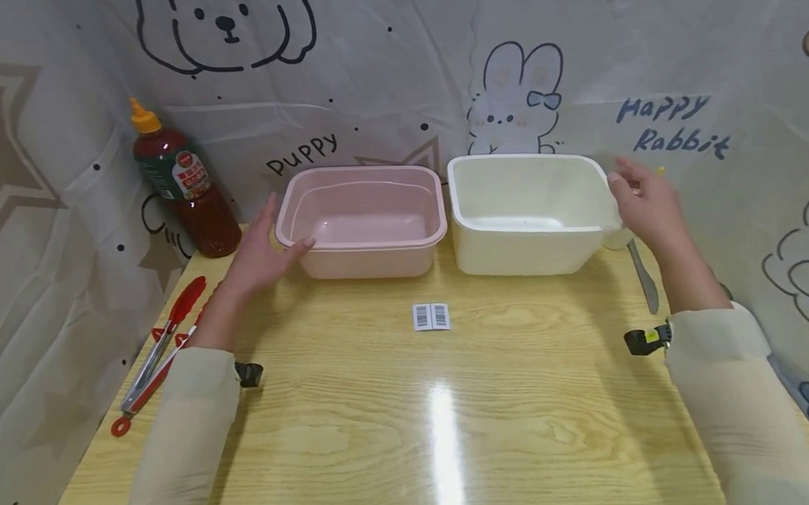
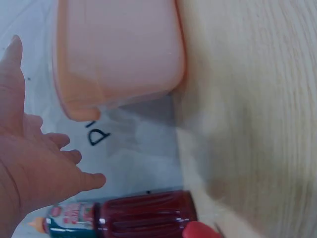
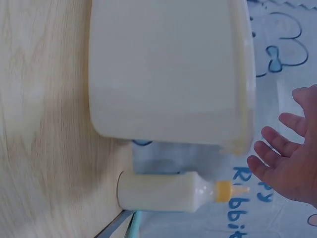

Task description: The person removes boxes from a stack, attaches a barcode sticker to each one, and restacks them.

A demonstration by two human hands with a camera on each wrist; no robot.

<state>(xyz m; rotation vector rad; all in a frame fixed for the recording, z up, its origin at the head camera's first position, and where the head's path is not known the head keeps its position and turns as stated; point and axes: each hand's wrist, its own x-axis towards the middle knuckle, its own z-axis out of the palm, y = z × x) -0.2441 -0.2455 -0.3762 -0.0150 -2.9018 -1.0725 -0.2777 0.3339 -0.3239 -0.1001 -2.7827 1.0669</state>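
Observation:
A pink plastic tub (image 1: 368,263) stands at the back of the table, left of a taller cream-white tub (image 1: 521,253). My left hand (image 1: 260,251) is at the pink tub's left end, fingers spread and thumb over its front rim in the head view. The left wrist view has that hand (image 2: 47,166) beside the tub, holding nothing. Near the right end of the white tub is my right hand (image 1: 650,205), fingers loosely bent. In the right wrist view a gap shows between its fingertips and the white tub (image 3: 168,74).
A red sauce bottle (image 1: 195,187) stands at the back left, with red-handled tongs (image 1: 155,359) lying in front. On the right are a pale bottle with a yellow cap (image 3: 158,192) and a grey blade (image 1: 643,280). A small barcode label (image 1: 431,317) lies mid-table.

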